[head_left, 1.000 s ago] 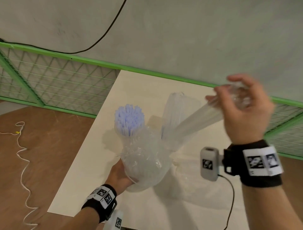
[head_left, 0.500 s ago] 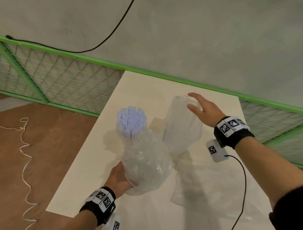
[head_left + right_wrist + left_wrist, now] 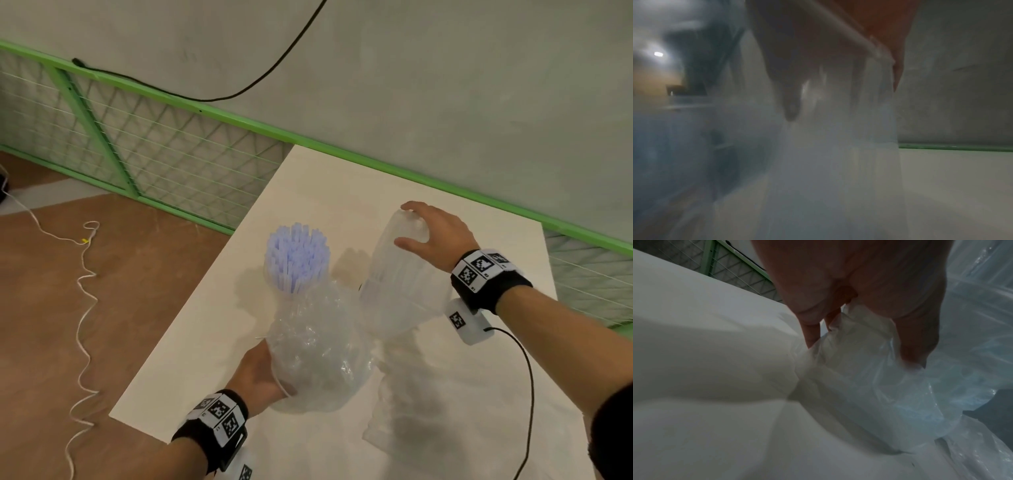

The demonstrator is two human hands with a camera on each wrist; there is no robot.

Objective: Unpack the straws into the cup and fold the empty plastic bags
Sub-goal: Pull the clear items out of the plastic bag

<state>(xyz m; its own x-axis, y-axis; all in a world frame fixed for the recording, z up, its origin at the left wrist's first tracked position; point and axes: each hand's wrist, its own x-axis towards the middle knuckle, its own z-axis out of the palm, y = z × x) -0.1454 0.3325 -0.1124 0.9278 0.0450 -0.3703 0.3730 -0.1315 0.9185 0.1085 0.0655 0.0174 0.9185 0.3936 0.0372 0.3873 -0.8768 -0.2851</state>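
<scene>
**Both hands on plastic, straws half hidden**

My left hand (image 3: 258, 373) grips the crumpled plastic bag (image 3: 318, 359) at its near side, fingers curled into the film; the left wrist view shows my fingers (image 3: 812, 335) sunk in folds of it, and whatever lies under the folds I cannot make out. The purple straws (image 3: 296, 262) stand upright out of the top of that bag; their lower lengths are hidden by the wrinkled plastic, and whether a cup sits inside I cannot tell. To the right of the crumpled bag, just beside it, stands a second clear bag of straws (image 3: 404, 274); my right hand (image 3: 433, 236) is curved over its top, thumb and fingers closed around the end. The right wrist view is dim and smeared, showing little beyond a fingertip (image 3: 791, 104) behind cloudy film. A flat empty bag (image 3: 411, 411) lies on the table on the near right of the crumpled bag, faint against the surface.

The table (image 3: 205, 325) is pale and plain; beyond it runs a green mesh fence (image 3: 154, 154) before a grey wall (image 3: 445, 85), with a black cable (image 3: 274, 68) hanging across; left of the table, a white cord (image 3: 82, 308) snakes over the brown floor (image 3: 41, 308).
</scene>
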